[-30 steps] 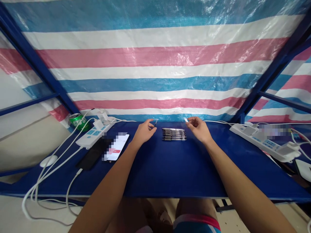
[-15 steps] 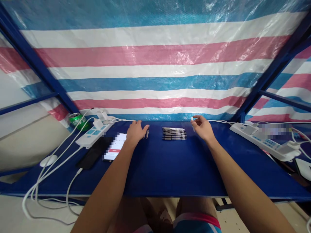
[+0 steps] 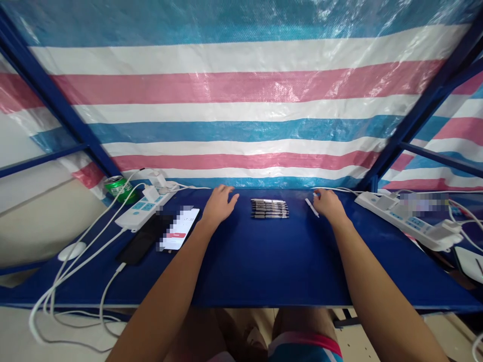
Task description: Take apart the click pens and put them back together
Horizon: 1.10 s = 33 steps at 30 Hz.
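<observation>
Toward the back of the blue table point(image 3: 271, 266), my left hand point(image 3: 222, 206) is open, thumb apart from its stretched fingers. Nothing shows in it, but the surface beneath the palm is hidden. My right hand point(image 3: 329, 205) is closed at the back right, with a small white end point(image 3: 315, 194) showing at its fingertips; the rest of that piece is covered. Just left of those fingers, a slim white pen point(image 3: 312, 207) lies slanted on the table. Between my hands, several dark and clear pens point(image 3: 269, 208) lie side by side in a neat stack of rows.
At left are a lit phone point(image 3: 181, 230), a dark phone point(image 3: 142, 241), a power strip point(image 3: 145, 208) with loose white cables and a green can point(image 3: 119, 188). Another power strip point(image 3: 409, 219) lies at right. A striped sheet point(image 3: 241, 88) hangs behind the table.
My right hand has moved right, and the white pen now shows apart from its fingers. My left hand has shifted slightly right; the pens seen beside its thumb earlier no longer show.
</observation>
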{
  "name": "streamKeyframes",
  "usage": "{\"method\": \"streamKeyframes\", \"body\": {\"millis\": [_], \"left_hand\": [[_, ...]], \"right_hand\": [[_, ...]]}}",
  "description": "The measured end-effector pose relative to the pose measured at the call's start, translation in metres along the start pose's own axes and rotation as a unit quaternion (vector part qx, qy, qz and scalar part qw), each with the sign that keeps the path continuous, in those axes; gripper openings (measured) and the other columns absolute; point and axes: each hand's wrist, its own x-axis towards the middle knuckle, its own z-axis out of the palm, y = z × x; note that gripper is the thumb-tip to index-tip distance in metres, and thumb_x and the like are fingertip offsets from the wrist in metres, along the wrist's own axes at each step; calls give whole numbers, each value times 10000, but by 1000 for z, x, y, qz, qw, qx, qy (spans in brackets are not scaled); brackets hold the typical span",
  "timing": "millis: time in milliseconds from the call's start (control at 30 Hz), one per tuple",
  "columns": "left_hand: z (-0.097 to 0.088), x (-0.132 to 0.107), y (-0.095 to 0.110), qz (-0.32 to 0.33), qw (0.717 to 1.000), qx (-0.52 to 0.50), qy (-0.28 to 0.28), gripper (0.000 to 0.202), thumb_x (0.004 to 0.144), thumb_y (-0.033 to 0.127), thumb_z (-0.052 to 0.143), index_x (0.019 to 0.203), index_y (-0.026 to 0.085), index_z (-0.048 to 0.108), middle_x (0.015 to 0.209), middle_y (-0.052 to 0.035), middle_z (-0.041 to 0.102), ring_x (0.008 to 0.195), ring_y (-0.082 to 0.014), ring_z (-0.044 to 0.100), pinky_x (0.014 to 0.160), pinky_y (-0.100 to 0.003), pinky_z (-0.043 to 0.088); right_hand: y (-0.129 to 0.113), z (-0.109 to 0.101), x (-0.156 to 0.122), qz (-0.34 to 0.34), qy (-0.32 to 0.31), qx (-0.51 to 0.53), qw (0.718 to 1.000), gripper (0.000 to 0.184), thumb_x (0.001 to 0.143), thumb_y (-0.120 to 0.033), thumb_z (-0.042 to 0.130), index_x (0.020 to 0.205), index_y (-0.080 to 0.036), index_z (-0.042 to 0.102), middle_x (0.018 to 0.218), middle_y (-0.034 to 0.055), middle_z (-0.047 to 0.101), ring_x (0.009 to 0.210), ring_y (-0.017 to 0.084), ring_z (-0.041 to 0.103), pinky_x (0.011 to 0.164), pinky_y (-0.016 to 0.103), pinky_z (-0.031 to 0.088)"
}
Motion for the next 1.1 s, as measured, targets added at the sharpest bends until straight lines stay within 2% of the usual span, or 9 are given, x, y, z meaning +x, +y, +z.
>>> {"method": "streamKeyframes", "body": {"millis": [133, 300, 500, 600, 733, 800, 933, 1000, 1100], "left_hand": [[9, -8, 23, 128, 990, -46, -32, 388, 1081, 445, 480, 1331, 225, 680, 1302, -96, 659, 1271, -278, 564, 1162, -426, 429], [16, -15, 40, 175, 979, -68, -86, 386, 1069, 448, 499, 1335, 249, 696, 1350, -91, 651, 1272, -288, 559, 1163, -470, 431], [24, -19, 34, 133, 979, -87, -129, 500, 1053, 553, 503, 1460, 291, 631, 1625, -73, 490, 1526, -313, 398, 1271, -518, 326], [30, -20, 31, 117, 978, -93, -143, 559, 1048, 608, 482, 1502, 302, 596, 1688, -68, 420, 1565, -328, 356, 1284, -524, 296], [34, -20, 30, 120, 977, -83, -159, 628, 1053, 635, 447, 1562, 276, 530, 1703, -89, 399, 1567, -334, 362, 1292, -523, 265], [34, -19, 30, 118, 977, -82, -160, 649, 1056, 633, 441, 1589, 265, 493, 1700, -99, 402, 1562, -330, 376, 1287, -516, 278], [33, -19, 31, 105, 977, -97, -159, 667, 1055, 643, 440, 1597, 256, 478, 1696, -109, 407, 1559, -332, 390, 1282, -518, 296], [32, -19, 31, 91, 977, -114, -154, 678, 1055, 647, 437, 1605, 250, 466, 1700, -109, 402, 1568, -323, 379, 1290, -504, 290], [34, -19, 33, 64, 976, -159, -138, 722, 1052, 647, 454, 1653, 255, 380, 1720, -106, 362, 1579, -306, 364, 1299, -478, 286]], "right_hand": [[3, 6, 0, -1, -51, -17, 999, 393, 962, -342, 578, 1276, -161, 728, 1175, 189, 760, 1103, 324, 719, 953, 407, 521], [1, 3, -1, 5, -50, -48, 998, 405, 973, -423, 569, 1212, -156, 760, 1149, 210, 760, 1084, 344, 721, 923, 436, 531], [0, -2, -2, 23, -58, -57, 996, 396, 998, -418, 505, 1134, -183, 793, 1119, 212, 768, 1057, 350, 734, 900, 450, 539], [1, -4, -2, 18, -61, -63, 996, 398, 1010, -383, 474, 1118, -174, 795, 1113, 222, 773, 1050, 361, 739, 891, 456, 539], [-5, -7, -4, 19, -51, -58, 997, 364, 997, -373, 517, 1116, -162, 789, 1117, 229, 768, 1049, 373, 738, 891, 465, 543], [-14, -8, -6, -20, -34, -34, 999, 328, 991, -352, 544, 1112, -165, 784, 1134, 215, 768, 1058, 358, 737, 914, 447, 543], [-42, -3, -13, -182, -44, 75, 980, 303, 1009, -276, 525, 1183, -213, 765, 1178, 125, 790, 1093, 292, 734, 1000, 396, 528], [-53, 2, -19, -210, -56, 106, 970, 314, 1016, -262, 515, 1209, -228, 760, 1186, 102, 796, 1115, 294, 735, 1020, 411, 525], [-62, 7, -25, -194, -71, 135, 969, 313, 1014, -255, 527, 1225, -235, 757, 1183, 93, 803, 1117, 298, 748, 1014, 422, 537]]}}
